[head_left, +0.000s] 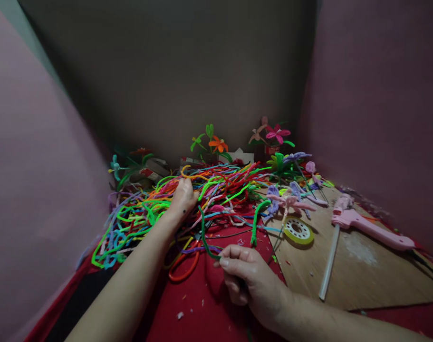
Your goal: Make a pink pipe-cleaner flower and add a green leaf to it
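Note:
My right hand (250, 275) is closed in a pinch above the red cloth, its thumb and forefinger on the end of a dark green pipe cleaner (204, 232). The pipe cleaner curves up and away toward the pile. Farther off, my left hand (185, 194) reaches into a heap of many-coloured pipe cleaners (152, 206), with its back toward me and its fingers hidden. A yellow-orange pipe cleaner (195, 175) curls just beyond its knuckles. Another green piece (256, 221), short and bent, lies beyond my right hand.
At right a wooden board (305, 270) carries a pink glue gun (369, 228) with a clear glue stick and a roll of yellow-green tape (298, 231). Pipe-cleaner flowers (277, 134) stand along the back. Pink sheets (376, 118) rise at both sides. Red cloth (187, 313) covers the table.

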A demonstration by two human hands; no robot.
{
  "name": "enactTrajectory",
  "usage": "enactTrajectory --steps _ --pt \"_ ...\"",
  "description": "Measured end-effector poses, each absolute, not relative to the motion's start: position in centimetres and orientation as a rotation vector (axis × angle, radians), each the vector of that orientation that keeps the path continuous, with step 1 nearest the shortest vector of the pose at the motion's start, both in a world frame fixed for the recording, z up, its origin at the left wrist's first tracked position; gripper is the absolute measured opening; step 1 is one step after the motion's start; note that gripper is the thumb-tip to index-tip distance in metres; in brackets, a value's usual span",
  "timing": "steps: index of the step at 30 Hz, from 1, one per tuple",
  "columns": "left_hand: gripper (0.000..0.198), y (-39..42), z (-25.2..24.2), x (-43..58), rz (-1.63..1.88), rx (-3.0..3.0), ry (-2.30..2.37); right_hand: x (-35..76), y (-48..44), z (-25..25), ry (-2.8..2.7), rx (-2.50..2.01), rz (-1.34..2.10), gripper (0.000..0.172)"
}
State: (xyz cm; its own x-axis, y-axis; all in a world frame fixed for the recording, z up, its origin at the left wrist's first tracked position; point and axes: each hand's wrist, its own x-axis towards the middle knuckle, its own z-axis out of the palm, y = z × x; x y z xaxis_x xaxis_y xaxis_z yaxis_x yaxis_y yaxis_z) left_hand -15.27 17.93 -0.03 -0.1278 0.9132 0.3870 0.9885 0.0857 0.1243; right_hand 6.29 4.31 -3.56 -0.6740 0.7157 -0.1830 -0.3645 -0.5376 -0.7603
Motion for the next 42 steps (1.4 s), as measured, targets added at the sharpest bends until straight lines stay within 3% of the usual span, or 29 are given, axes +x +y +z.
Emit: enactTrajectory --steps 5,12,16,29,36,42 --pt "0.031 17.9 -0.5 -15.8 -0.649 -1.862 -2.137 6.2 4.4 -3.8 -0.948 -0.636 2.188 0.011" --pt "0.032 14.4 2.6 -13.6 -0.878 -1.879 -2.008 6.4 4.4 -3.3 -0.865 -0.644 2.193 0.011" --pt "0.028 13.6 2.3 -11.1 -0.693 -2.239 -1.985 6.5 4.5 -3.2 -0.761 -0.644 2.214 0.012" --pt "0.025 15.9 2.8 -7.9 -0.072 -2.155 -2.115 6.5 5.0 -3.2 -0.729 -0.561 2.148 0.01" --pt "0.023 16.3 2.8 -7.5 -0.097 -2.181 -2.156 6.4 5.1 -3.3 -0.745 -0.542 2.115 0.008" --pt "0.012 17.0 2.9 -8.8 -0.337 -2.319 -2.198 6.5 5.0 -3.2 -0.755 -0.55 2.126 0.007"
